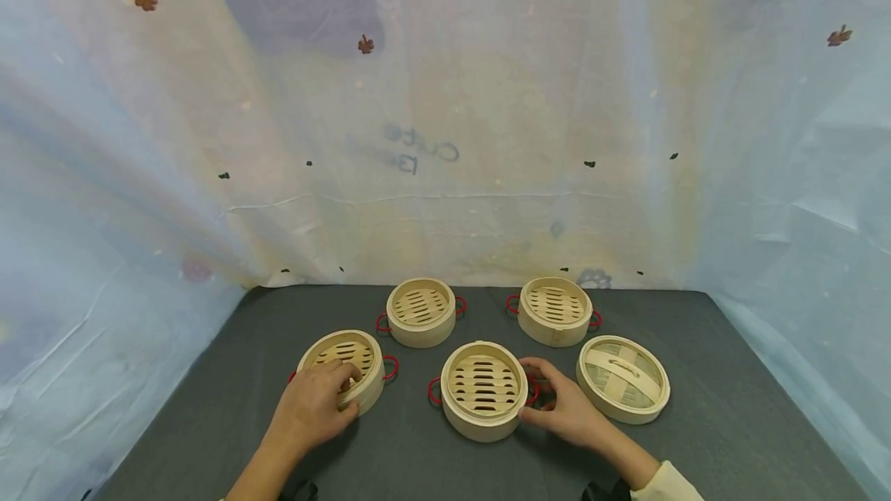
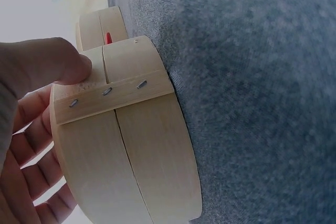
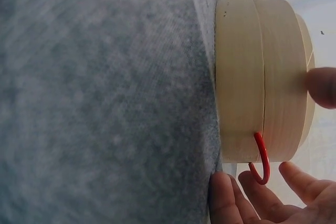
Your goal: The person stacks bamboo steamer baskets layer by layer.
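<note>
My left hand point(image 1: 316, 404) grips the left bamboo steamer basket point(image 1: 372, 393) by its near rim. In the left wrist view the thumb point(image 2: 71, 64) presses the stapled outer wall while the fingers curl behind the rim. At the middle front stands another bamboo steamer basket point(image 1: 480, 427), with a slotted base and red side handles. Around its right side lies my right hand point(image 1: 567, 408), thumb and fingers at the wall on either side of the red handle point(image 3: 266, 163). The right thumb touches the upper rim in the right wrist view.
Two more steamer baskets, one back left point(image 1: 421, 335) and one back right point(image 1: 553, 331), stand behind. A woven bamboo lid point(image 1: 623, 381) lies right of my right hand. Everything rests on a dark grey table point(image 1: 731, 424), with a pale printed curtain point(image 1: 487, 99) behind and beside it.
</note>
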Demonstrator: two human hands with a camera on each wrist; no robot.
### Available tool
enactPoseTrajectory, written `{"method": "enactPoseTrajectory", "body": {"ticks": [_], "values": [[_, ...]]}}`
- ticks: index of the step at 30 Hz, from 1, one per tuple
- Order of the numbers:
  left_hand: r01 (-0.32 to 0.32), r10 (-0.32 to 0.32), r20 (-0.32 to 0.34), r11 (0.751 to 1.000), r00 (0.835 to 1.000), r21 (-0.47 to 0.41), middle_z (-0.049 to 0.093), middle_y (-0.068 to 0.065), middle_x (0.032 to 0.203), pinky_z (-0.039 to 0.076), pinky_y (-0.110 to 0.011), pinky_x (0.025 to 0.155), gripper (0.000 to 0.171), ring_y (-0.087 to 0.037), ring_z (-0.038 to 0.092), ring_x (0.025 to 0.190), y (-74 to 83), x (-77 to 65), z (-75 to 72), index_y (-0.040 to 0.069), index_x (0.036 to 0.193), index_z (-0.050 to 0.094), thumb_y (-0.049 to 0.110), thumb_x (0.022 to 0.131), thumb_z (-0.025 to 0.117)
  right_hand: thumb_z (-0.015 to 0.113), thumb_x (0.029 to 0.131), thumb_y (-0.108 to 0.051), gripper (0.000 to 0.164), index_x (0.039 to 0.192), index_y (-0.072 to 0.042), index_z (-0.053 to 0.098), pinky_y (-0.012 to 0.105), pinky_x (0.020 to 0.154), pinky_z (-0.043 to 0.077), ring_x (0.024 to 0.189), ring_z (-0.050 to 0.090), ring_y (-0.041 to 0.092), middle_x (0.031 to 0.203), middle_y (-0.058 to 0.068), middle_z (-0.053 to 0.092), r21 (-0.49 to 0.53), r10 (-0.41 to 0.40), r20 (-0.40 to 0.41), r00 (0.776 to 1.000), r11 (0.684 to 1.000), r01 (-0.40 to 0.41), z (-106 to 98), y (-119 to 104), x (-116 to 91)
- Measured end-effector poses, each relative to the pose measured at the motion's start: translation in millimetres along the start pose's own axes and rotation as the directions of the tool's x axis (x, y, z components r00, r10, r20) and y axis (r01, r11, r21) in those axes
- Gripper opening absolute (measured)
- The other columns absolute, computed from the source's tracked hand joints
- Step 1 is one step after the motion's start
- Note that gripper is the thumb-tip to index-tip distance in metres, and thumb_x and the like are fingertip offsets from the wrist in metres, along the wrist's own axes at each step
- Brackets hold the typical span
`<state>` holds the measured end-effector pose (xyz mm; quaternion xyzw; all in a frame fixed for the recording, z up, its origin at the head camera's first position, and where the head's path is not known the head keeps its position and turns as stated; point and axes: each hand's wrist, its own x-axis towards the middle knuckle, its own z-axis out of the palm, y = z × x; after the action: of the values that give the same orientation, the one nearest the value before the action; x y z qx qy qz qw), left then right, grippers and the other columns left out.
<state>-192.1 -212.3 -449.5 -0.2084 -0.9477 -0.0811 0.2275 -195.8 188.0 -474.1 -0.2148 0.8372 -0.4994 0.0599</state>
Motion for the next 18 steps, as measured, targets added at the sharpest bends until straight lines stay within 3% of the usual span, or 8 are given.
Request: {"method": "enactPoseTrajectory", "body": {"ticks": [9,18], "values": [[0.065,-0.062,0.066,0.997,0.996,-0.041,0.048,0.017,0.072,0.039,-0.021,0.056,0.026,0.002,0.042,0.063,0.2,-1.2,0.8,0.024,0.085,0.065,0.018,0.064,0.079,0.074,0.084,-0.022,0.07,0.142,-0.009,0.038,0.027,0.066,0.052,0.106,0.061,0.034,0.132,0.026,0.053,0.03,0.016,0.002,1.0,0.999,-0.016,-0.7,-2.7,0.3],[0.035,-0.035,0.005,0.996,0.999,-0.08,0.05,0.014,0.073,0.041,-0.023,0.058,0.031,0.001,0.045,0.065,0.3,-1.7,2.0,0.021,0.085,0.066,0.012,0.06,0.081,0.074,0.084,-0.023,0.069,0.142,-0.01,0.038,0.028,0.067,0.053,0.106,0.061,0.033,0.131,0.026,0.053,0.017,0.029,0.007,1.0,0.999,-0.029,-0.4,-0.6,1.8]]}}
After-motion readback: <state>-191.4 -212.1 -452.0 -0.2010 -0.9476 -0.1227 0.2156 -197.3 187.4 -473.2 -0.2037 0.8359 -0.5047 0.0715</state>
